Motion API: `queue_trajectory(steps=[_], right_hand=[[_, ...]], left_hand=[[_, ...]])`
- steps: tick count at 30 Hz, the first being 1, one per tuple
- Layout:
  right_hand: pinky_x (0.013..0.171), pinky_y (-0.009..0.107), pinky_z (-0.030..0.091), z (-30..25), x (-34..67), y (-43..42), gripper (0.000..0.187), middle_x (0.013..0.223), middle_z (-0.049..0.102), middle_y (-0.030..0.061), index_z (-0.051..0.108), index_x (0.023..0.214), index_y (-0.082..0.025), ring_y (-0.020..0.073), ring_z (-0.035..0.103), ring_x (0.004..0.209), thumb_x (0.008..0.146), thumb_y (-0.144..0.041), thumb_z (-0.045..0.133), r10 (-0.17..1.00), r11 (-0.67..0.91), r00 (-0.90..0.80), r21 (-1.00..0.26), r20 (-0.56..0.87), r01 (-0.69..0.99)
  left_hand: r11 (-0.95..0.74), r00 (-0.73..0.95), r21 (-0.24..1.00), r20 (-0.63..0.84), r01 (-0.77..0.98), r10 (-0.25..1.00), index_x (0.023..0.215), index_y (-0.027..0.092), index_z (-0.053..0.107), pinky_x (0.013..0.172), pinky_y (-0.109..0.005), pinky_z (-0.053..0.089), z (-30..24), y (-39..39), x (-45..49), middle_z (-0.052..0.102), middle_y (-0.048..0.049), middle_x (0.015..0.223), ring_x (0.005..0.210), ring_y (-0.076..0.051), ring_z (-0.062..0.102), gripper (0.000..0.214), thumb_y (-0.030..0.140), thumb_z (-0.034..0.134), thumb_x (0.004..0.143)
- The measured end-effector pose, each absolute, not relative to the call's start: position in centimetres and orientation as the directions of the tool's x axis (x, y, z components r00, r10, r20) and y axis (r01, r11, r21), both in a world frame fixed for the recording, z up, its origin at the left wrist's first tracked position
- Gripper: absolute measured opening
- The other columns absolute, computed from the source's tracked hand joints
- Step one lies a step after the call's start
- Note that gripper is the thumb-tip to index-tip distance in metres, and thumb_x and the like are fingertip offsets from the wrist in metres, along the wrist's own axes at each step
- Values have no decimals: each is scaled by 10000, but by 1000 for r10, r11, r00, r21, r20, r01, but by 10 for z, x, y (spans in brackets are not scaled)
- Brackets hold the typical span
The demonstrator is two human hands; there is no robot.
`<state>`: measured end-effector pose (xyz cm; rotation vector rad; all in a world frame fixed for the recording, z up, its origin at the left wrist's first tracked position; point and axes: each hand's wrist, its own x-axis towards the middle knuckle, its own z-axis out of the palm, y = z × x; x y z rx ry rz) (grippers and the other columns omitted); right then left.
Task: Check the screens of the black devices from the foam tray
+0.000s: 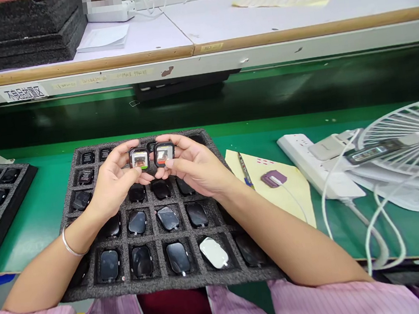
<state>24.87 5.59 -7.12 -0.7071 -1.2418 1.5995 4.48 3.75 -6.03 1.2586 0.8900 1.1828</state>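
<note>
Two smartwatch bodies without straps are held up side by side over a black foam tray. My left hand is closed on one smartwatch, its lit screen showing a picture with a green strip below. Thumb and fingers of my right hand grip the other smartwatch, whose screen is lit with a red strip. In the tray's square pockets lie several more dark watch bodies. One pocket near the front holds a watch with a white face.
Right of the tray, a pen and a purple charging piece rest on yellow paper. Further right are a white power strip, loose cables and a white fan. Another foam tray sits left; a raised shelf spans the back.
</note>
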Motion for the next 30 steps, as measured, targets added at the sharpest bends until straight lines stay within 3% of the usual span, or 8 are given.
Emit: queue_trajectory(steps=[11,20,24,30], right_hand=[[752,327,635,-68,248,52,539,1063,776,9,630,1212,-250,167,754,733,699,-151,765,918,-74,-389,-932,75,-355],[741,334,642,-71,248,55,448,894,740,-24,635,1204,-249,167,743,701,819,-319,854,926,-53,-366,-931,90,-362],[728,322,645,-73,249,55,468,980,764,-15,638,1212,-245,158,751,703,783,-235,825,922,-43,-371,-925,109,-378],[720,315,635,-71,249,53,500,1046,785,6,635,1220,-236,166,765,724,745,-161,772,914,-48,-390,-926,111,-375]], left_hand=[[-157,164,978,179,-140,970,1209,195,587,568,-194,578,-60,38,48,690,0,954,614,-80,653,529,236,861,759],[-143,216,977,176,-159,960,1256,196,560,656,-215,639,-61,37,46,728,-55,1137,680,-101,734,565,234,865,782],[-161,207,974,192,-161,959,1245,190,565,645,-202,644,-62,37,46,737,-54,1144,668,-97,743,552,197,849,772],[-183,185,970,211,-160,960,1172,183,581,564,-176,615,-62,39,47,728,-4,997,593,-85,720,473,196,830,769]])
